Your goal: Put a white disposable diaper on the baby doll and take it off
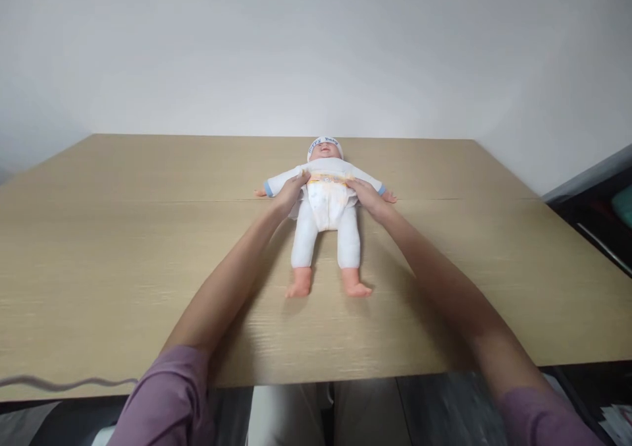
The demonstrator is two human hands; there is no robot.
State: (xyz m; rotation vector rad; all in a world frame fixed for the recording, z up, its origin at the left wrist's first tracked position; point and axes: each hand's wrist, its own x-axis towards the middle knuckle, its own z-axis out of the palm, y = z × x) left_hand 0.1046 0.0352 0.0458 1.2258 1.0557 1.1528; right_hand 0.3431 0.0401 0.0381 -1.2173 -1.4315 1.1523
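Observation:
A baby doll (326,169) lies on its back on the wooden table (123,248), head away from me, bare feet toward me. It wears a white suit with blue cuffs, a white cap and a diaper (326,205) with a yellow band at the waist. My left hand (292,190) rests on the doll's waist on the left side, fingers curled onto the diaper's edge. My right hand (366,194) presses the waist on the right side, fingers closed on the diaper band. Both arms reach far forward across the table.
A white wall rises behind the table's far edge. At the right stands dark furniture (600,215) with a teal item. A thin cable (64,385) lies along the table's near left edge. My legs show under the near edge.

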